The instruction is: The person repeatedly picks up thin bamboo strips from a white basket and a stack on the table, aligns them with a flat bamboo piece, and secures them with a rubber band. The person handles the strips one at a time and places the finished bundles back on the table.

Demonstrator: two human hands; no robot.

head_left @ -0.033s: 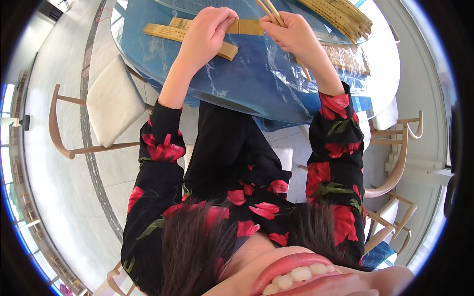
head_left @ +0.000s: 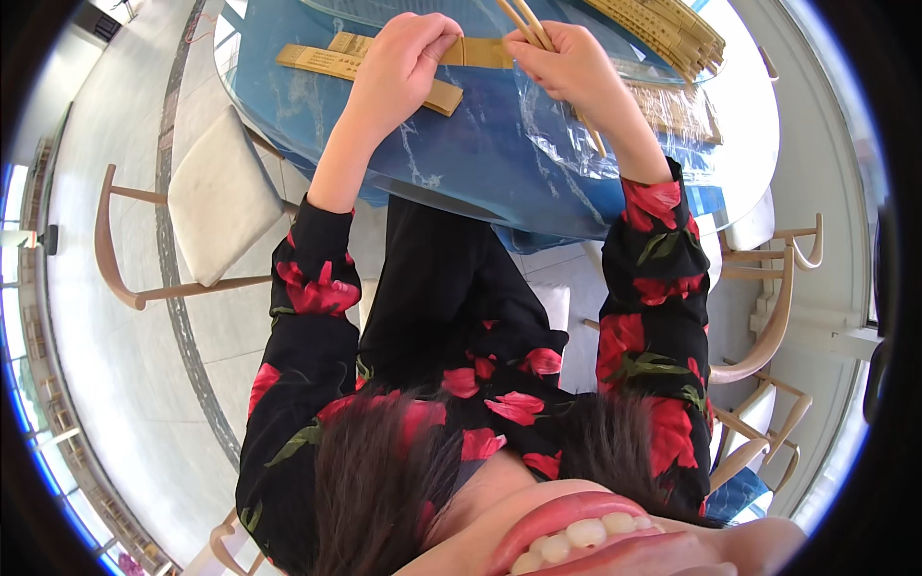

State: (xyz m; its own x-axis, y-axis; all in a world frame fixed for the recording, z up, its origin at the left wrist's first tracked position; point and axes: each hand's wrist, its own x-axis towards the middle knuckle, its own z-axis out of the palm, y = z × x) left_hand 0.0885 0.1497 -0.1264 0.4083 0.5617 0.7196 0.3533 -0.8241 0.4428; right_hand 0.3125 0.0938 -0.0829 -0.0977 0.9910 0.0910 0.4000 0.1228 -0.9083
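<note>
Over the near part of the blue marbled table (head_left: 480, 173), my left hand (head_left: 401, 69) pinches one end of a tan paper chopstick sleeve (head_left: 486, 53). My right hand (head_left: 572, 69) is closed around a pair of wooden chopsticks (head_left: 523, 19), its fingertips at the sleeve's other end. The chopsticks slant through that hand, and their lower ends show below the wrist. Beneath and beside my left hand lie a few printed paper sleeves (head_left: 317, 61), partly covered by the hand and forearm.
A fanned pile of printed paper sleeves (head_left: 663, 36) lies at the far right. Beside my right wrist is a clear plastic wrapper (head_left: 567, 130) near more tan sleeves (head_left: 677, 110). A cushioned wooden chair (head_left: 226, 197) stands left of the table; other chairs (head_left: 768, 336) stand right.
</note>
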